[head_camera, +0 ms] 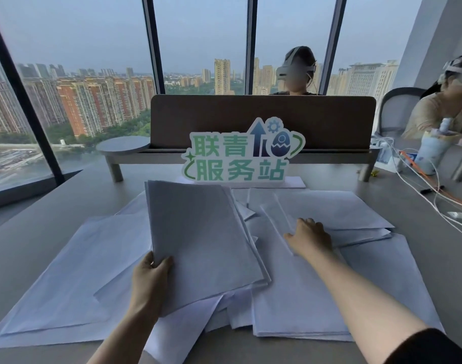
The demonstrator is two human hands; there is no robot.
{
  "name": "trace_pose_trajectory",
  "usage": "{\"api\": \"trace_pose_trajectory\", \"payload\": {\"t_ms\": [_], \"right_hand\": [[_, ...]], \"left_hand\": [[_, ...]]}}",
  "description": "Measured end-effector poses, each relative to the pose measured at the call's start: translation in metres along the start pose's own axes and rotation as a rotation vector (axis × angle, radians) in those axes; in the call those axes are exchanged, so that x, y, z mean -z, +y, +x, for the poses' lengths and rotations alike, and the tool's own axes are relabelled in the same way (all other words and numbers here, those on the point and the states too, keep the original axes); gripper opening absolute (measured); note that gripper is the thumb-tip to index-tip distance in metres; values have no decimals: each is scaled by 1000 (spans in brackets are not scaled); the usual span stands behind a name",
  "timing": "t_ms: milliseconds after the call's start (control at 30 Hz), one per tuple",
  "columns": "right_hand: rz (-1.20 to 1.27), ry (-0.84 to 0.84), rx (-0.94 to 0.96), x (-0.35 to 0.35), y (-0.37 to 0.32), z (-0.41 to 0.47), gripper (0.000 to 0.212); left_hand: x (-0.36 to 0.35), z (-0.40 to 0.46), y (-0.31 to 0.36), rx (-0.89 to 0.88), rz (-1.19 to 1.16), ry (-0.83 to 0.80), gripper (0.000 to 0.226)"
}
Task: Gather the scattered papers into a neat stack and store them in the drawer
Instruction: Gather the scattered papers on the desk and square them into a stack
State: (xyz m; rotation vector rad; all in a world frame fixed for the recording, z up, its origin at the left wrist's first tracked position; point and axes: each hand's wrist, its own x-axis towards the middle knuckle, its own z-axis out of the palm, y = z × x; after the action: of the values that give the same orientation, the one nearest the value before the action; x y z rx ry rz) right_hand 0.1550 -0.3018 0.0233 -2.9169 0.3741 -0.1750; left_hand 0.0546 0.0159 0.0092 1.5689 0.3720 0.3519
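The grey table [397, 261] ran bare along its left side, from the lower left of the frame up to the window ledge, and a second bare strip lay at the right, between the paper spread and the white cables [432, 203] trailing in from the right edge. Toward the top of the spread, a cut-out sign [240, 153] with green characters stood on its white base just beyond the sheets, backed by a brown divider panel [264, 122] on a low shelf, so the far side was closed off.

The scattered papers [67, 279] covered the middle and lower part of the frame: plain white sheets, overlapping at odd angles, some corners sticking out past one another. A thicker pile sat at lower centre-right, with edges roughly aligned and reaching close to the near table edge.

The left hand [151, 282] held a gathered stack [203, 243] at its lower left corner, thumb on top and fingers curled beneath, clamped on the sheets. That stack was tilted up off the table, its far edge rising toward the sign, its right edges fanned slightly.

The right hand [309, 239] lay palm down on the loose sheets at centre right, fingers straight and slightly apart, pressing the paper flat.

Two people wearing headsets sat beyond the divider and at the upper right.
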Motion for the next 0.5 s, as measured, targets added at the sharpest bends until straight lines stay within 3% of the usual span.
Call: {"api": "trace_pose_trajectory", "payload": {"t_ms": [200,500], "right_hand": [[-127,35,9,-3,-1,19,28],[-263,173,138,6,8,11,25]], "left_hand": [[3,2,-6,24,7,-11,12],[3,0,-4,33,-12,6,10]]}}
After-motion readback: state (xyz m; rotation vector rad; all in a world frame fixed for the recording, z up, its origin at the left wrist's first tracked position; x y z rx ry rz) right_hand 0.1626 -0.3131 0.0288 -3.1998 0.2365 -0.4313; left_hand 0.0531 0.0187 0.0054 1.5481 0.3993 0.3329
